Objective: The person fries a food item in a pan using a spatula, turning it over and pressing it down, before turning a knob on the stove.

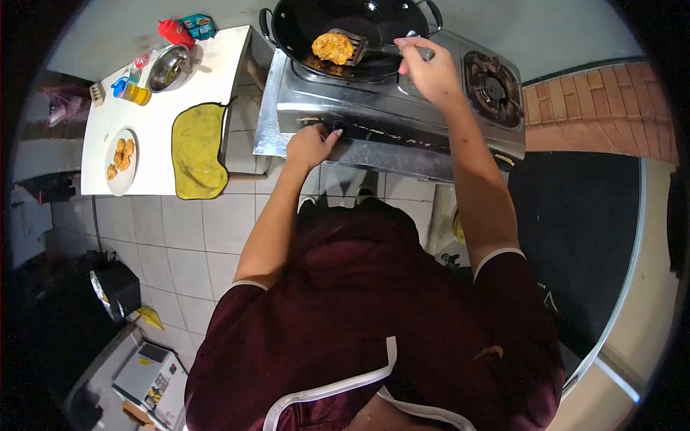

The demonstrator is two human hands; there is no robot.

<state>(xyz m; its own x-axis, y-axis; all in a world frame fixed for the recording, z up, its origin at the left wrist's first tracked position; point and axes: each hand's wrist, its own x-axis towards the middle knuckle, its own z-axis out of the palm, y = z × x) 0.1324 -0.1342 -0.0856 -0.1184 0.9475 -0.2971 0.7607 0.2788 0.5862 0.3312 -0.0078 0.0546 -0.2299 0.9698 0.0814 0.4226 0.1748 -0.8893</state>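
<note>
A black wok (392,25) with two loop handles stands on the left burner of a steel gas stove (302,97). My right hand (430,68) is closed on the handle of a slotted spatula (357,47), whose blade is in the wok. A golden-brown fried piece (333,48) lies at the blade's left edge, partly over it. My left hand (310,146) is at the stove's front panel, its fingers bent around a dark knob (336,130) that they partly hide.
On the white table (154,172) at left are a plate (121,181) of fried pieces, a green cloth (199,151), a steel bowl (170,68), an oil bottle (135,93) and a red packet (175,32). The stove's right burner (494,87) holds no pan.
</note>
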